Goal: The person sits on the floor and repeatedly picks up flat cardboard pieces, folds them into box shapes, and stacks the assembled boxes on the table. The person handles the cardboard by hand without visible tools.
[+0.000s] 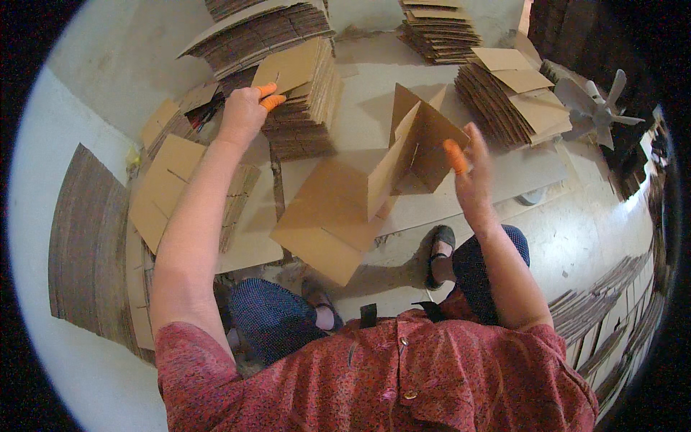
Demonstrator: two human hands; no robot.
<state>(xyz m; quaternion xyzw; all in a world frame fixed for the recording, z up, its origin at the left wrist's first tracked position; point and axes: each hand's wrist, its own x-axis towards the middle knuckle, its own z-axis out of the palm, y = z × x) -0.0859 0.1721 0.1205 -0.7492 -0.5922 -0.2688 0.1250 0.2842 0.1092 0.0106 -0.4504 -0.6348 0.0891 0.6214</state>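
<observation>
My left hand (248,111), orange covers on two fingertips, pinches the near edge of the top slotted cardboard sheet (291,63) on a tall stack. In the middle stands a cardboard divider (421,140) of sheets slotted crosswise, its panels upright. Below and left of it a flat cardboard sheet (324,223) lies tilted, partly under the divider. Beside the divider's right panel is my right hand (471,173), thumb in an orange cover, fingers apart. Whether the thumb touches the panel I cannot tell.
More slotted cardboard lies in a left pile (169,183), a right stack (504,101) and a back stack (439,32). A big stack (90,237) leans on the left wall. A fan (601,108) stands at far right. Cardboard strips (604,295) lie at lower right.
</observation>
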